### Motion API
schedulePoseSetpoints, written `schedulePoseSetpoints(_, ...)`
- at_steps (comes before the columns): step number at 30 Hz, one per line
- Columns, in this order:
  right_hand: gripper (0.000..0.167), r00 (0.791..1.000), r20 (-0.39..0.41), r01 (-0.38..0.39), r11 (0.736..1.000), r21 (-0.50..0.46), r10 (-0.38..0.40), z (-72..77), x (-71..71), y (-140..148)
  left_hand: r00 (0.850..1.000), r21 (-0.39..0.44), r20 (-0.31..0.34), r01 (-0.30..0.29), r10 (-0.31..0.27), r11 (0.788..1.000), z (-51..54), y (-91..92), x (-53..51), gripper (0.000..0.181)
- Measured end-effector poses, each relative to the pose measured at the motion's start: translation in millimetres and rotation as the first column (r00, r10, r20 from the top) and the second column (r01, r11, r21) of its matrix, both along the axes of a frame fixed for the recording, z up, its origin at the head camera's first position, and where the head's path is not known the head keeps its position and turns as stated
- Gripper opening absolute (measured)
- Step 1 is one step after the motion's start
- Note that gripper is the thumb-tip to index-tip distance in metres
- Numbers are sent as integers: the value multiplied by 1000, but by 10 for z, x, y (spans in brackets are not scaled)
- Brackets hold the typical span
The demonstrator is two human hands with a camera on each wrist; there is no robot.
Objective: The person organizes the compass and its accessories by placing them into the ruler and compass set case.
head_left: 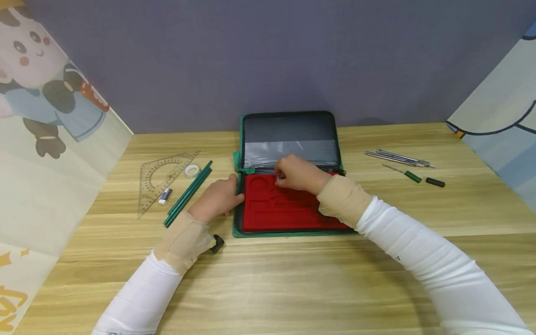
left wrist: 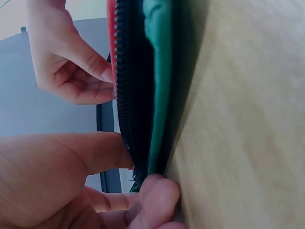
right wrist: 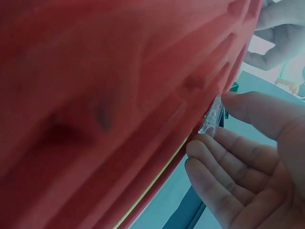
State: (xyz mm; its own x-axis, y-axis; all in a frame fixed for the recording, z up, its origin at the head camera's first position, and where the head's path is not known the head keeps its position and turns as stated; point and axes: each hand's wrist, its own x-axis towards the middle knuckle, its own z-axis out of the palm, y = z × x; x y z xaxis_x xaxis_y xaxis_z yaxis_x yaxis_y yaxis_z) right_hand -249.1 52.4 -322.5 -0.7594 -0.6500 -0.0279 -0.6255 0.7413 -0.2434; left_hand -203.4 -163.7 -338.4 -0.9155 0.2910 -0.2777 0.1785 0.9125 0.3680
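Recording: the right hand (head_left: 302, 174) pinches a small clear piece (right wrist: 212, 117) between thumb and fingertips, above the upper left part of the red tray (head_left: 276, 221). Finger gap narrow, set by the piece's width. In the right wrist view the piece stands out from the fingers next to the tray surface; cannot tell whether the two touch. Kind of piece: cannot tell.

The left hand (head_left: 218, 197) grips the left edge of the case (head_left: 239, 233), thumb against the zip (left wrist: 124, 86), fingers by the green outer side. Gap narrow, edge between.

Case lies open on the table (head_left: 293, 288). Lid (head_left: 289, 126) stands at the back, a clear pocket (head_left: 268, 152) across its lower half. The tray fills the base and shows moulded hollows, round and long; its right part lies partly behind the right forearm.

Left of the case: set square (head_left: 147, 194), clear, with a protractor scale; white tape roll (head_left: 192, 175) near its right corner; eraser (head_left: 165, 196) just beside its slanted edge; green pencils (head_left: 188, 194) side by side, nearest the left hand. Exact pencil count uncertain.

Right of the case, well apart from it: silver tools (head_left: 398, 159), slim, bunched; in front of them a green-handled tool (head_left: 412, 177) with a thin metal tip pointing toward the case; black cap (head_left: 435, 182) to its right.

Both arms wear white sleeves (head_left: 427, 251), with beige wraps (head_left: 345, 200) at the wrists.
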Motion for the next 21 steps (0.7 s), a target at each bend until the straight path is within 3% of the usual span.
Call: schedulePoseSetpoints(21,9,997,-76,-5,1000,-22,4,-63,22,-50,1000,-5,3,-8,8,1000,9,1,-1,48)
